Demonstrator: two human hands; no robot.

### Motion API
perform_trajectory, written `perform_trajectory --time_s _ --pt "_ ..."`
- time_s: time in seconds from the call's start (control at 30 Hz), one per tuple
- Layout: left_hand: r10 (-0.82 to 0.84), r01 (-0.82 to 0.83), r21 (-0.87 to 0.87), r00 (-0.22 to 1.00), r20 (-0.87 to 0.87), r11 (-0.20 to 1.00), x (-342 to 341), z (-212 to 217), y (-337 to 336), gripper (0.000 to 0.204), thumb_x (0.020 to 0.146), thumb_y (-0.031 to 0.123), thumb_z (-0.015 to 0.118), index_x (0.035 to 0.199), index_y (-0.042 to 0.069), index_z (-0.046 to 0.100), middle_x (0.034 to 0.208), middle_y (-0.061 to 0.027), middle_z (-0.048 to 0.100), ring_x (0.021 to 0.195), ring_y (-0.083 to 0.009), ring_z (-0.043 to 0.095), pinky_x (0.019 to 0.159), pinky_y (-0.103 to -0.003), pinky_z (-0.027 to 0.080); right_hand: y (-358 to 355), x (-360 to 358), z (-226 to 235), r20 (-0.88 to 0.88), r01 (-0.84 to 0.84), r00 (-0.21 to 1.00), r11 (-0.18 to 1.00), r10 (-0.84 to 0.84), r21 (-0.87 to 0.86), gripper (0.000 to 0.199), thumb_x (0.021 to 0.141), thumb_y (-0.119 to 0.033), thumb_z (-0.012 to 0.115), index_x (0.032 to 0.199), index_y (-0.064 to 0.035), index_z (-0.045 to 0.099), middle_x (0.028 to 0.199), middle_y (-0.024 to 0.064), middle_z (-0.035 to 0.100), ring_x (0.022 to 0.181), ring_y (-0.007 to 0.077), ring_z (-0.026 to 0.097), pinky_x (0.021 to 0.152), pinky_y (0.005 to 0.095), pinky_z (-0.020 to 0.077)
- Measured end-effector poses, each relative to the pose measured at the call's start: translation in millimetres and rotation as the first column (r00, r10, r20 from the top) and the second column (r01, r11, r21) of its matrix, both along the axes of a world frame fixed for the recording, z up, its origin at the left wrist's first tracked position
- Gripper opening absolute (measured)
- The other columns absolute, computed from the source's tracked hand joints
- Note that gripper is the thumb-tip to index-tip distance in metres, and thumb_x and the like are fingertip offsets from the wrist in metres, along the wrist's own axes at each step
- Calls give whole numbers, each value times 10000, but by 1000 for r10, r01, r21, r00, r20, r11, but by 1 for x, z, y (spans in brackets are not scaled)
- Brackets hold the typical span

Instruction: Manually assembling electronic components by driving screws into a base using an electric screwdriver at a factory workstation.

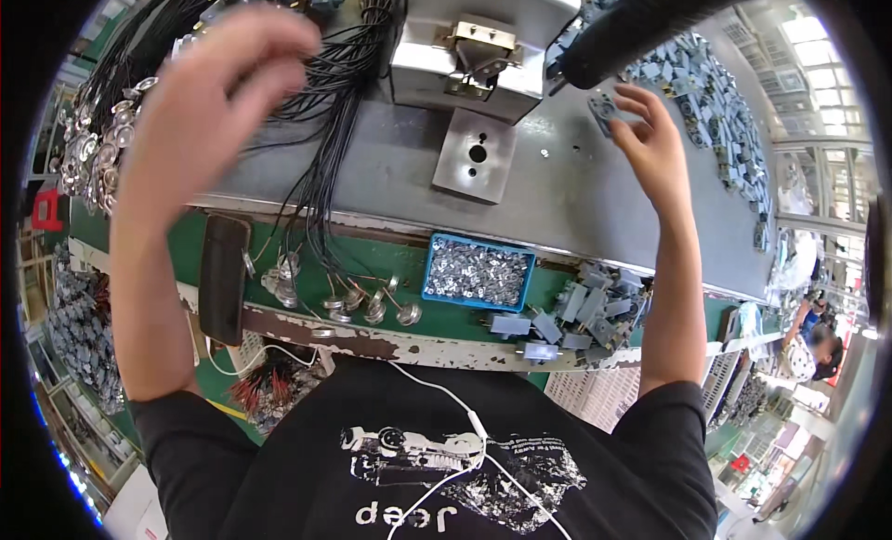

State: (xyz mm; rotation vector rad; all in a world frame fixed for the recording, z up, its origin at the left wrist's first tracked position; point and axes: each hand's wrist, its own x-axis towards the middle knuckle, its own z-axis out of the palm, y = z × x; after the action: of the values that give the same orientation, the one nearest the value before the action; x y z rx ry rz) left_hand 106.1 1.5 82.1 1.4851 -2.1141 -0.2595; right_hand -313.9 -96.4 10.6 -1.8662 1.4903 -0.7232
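Grey workbench top: small press at back centre, square steel plate with hole below it.

Black wire bundle with metal end caps drapes left of press.

Left hand: raised over wires, fingers curled loosely, blurred; cannot tell if gripping a lead. Best to separate one wire cleanly.

Right hand: fingertips pinch small grey plastic housing right of press, beside pile of grey housings. Keep housing square before seating.

Blue tray of metal clips at near edge.

Open grey bench between my hands, only the steel plate mid-way. Far edge blocked by the press. Black cables crowd the left side, grey parts the right. Blue tray and loose blocks line the near edge.
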Motion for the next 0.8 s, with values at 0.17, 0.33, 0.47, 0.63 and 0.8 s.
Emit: perform_trajectory --time_s 0.17,0.33,0.47,0.63,0.8 --pt "-370 280 460 922 117 843 -20 -37 50 125 849 156 730 952 92 759 924 -86 637 941 -285 662 826 -416 542 63 19 22 604 -325 780 930 160 173 327 1014 -90 545 1290 68 620 1249 142 685 958 145 649 816 272 516" --pt "-522 427 425 842 135 798 -30 -36 43 90 870 188 718 899 102 718 906 -74 626 920 -290 652 802 -413 531 75 60 37 475 -450 813 881 337 146 262 1026 -43 569 1258 37 659 1307 144 692 1055 130 652 845 269 537" --pt "-470 428 404 882 7 809 -42 -19 43 80 856 150 739 920 112 709 856 -63 612 874 -287 641 794 -400 501 75 63 46 401 -476 826 872 396 119 254 1040 -19 561 1271 18 661 1323 122 687 1072 110 647 862 267 540" --pt "-573 538 284 818 51 794 -52 -14 34 134 873 156 732 1001 123 708 843 -41 615 838 -256 636 772 -378 486 58 78 37 118 -618 776 784 619 -51 277 965 86 575 1189 -5 709 1274 138 706 1113 221 691 920 335 552" --pt "-571 534 244 813 114 810 -56 -18 38 137 857 148 712 992 127 698 857 -39 626 842 -243 649 776 -376 495 49 95 22 -266 -595 796 786 544 -170 290 923 -17 661 1196 -83 732 1223 173 708 994 366 709 858 415 579"
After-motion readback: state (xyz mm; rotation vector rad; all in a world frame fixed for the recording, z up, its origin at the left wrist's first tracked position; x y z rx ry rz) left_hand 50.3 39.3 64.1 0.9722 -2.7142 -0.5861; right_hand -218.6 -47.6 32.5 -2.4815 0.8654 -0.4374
